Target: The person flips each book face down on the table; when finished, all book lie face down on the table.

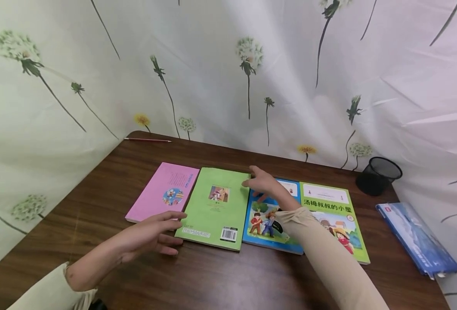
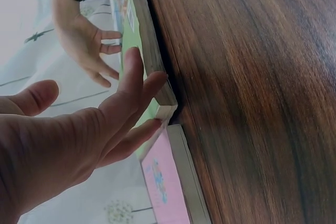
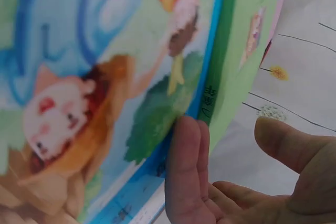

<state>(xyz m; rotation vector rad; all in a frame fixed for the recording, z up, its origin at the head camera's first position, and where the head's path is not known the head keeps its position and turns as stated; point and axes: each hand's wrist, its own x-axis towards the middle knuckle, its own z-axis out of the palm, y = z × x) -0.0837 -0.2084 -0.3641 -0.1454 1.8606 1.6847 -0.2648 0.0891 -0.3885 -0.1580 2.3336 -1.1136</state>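
A green book (image 1: 209, 211) lies back cover up on the table, its barcode near the front edge. At its left edge is my left hand (image 1: 151, 237), fingers stretched toward the corner and thumb apart. My right hand (image 1: 265, 183) reaches over the far end of the blue book (image 1: 259, 232), its fingers spread near the green book's far right corner. In the right wrist view, straight fingers (image 3: 184, 166) overlap the blue book's edge. Left of the green book lies a pink book (image 1: 155, 193). Neither hand grips a book.
A light-green storybook (image 1: 329, 196) adjoins the blue book, partly covered by the right sleeve. Farther right are a blue packet-like book (image 1: 414, 237) and a black mesh pen cup (image 1: 372, 181). A pencil (image 1: 147, 140) lies along the back edge, before a dandelion-print curtain (image 1: 213, 77).
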